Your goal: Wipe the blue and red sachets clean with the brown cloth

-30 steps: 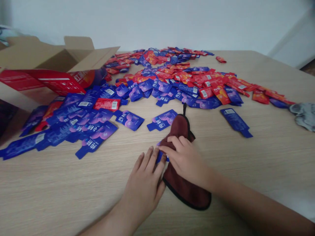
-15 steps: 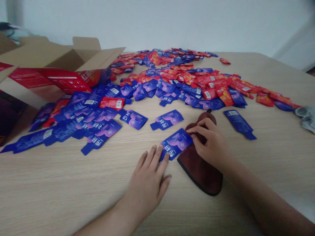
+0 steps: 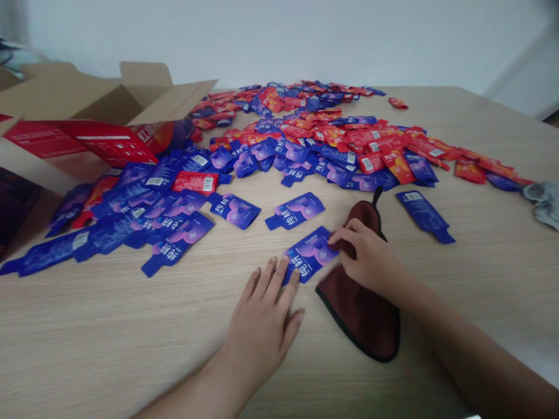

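Note:
A blue-and-purple sachet [image 3: 311,250] lies flat on the table in front of me. My left hand [image 3: 266,308] rests palm down with its fingers spread, the fingertips on the sachet's near left end. At the sachet's right end, my right hand [image 3: 364,256] has thumb and forefinger pinched together. They seem to hold the edge of a dark red eye mask [image 3: 362,314] with black trim, though the exact grip is partly hidden. The mask stretches out under and beside this hand, its black loop pointing away from me.
Loose blue sachets [image 3: 295,210] lie just beyond. Behind them spreads a large heap of red and blue sachets [image 3: 367,137]. An open cardboard box [image 3: 117,139] stands at left, with more sachets before it. Grey cloth [image 3: 544,201] lies at the right edge of the table.
The eye mask's far end has opened out and its loop now sticks up farther away; its near end has shifted slightly toward me. My left hand has stayed on the sachet.

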`<state>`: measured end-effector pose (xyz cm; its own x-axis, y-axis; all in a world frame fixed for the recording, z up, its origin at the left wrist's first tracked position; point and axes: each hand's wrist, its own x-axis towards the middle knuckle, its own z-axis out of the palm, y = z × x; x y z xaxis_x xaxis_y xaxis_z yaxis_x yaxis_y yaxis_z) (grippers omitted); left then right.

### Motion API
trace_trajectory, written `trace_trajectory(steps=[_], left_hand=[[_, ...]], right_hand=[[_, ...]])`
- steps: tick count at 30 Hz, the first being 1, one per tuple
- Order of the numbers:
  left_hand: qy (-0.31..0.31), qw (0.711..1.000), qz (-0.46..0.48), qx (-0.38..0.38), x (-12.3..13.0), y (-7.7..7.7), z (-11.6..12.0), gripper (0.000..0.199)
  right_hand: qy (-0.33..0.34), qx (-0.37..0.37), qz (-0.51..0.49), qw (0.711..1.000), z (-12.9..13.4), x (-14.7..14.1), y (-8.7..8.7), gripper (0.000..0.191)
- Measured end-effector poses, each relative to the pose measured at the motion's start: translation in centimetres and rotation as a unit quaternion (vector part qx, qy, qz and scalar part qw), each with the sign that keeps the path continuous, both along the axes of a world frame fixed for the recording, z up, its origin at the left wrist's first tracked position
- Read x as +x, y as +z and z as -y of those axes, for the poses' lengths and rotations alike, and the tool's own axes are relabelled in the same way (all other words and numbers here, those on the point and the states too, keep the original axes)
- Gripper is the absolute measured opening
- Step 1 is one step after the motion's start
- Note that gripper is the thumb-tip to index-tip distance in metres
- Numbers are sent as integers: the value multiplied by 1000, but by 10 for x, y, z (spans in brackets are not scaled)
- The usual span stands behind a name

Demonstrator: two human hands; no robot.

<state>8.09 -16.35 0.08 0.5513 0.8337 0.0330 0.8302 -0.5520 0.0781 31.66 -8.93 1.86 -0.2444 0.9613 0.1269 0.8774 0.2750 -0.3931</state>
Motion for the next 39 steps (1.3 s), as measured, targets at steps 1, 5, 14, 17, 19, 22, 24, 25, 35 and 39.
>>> trace_trajectory(steps=[1,5,14,17,19,22,24,25,35,39], left_hand=[[0,1000,1,2,0,-1,0,59],[-5,1000,10,12,0,-3,-2,57],[-31,999,14,20,3,-6,-11,57],[-29,999,14,17,3,-5,-11,60],[-28,999,14,9,3,-4,-10,61],[-25,1000,14,-6,3,-2,-9,61],[-22,1000,16,-10,3,-2,-9,60],[-21,1000,17,-11,3,-2,-9,60],[-20,1000,8,-12,4,-2,-8,58],[-17,1000,12,-4,4,-3,-8,58]], right_hand=[[-7,4,-7,1000,-1,2,2,26],[32,62,-62,996,5,-10,8,25],[102,63,51,991,15,-42,-4,21],[20,41,45,998,6,-25,-2,21],[-28,11,36,999,-1,-8,1,21],[-55,-28,25,998,-10,14,5,18],[-46,-2,5,999,-11,18,8,17],[-35,26,-10,999,-10,17,9,17],[95,31,92,991,22,-39,2,16],[2,-6,102,995,8,-14,4,16]])
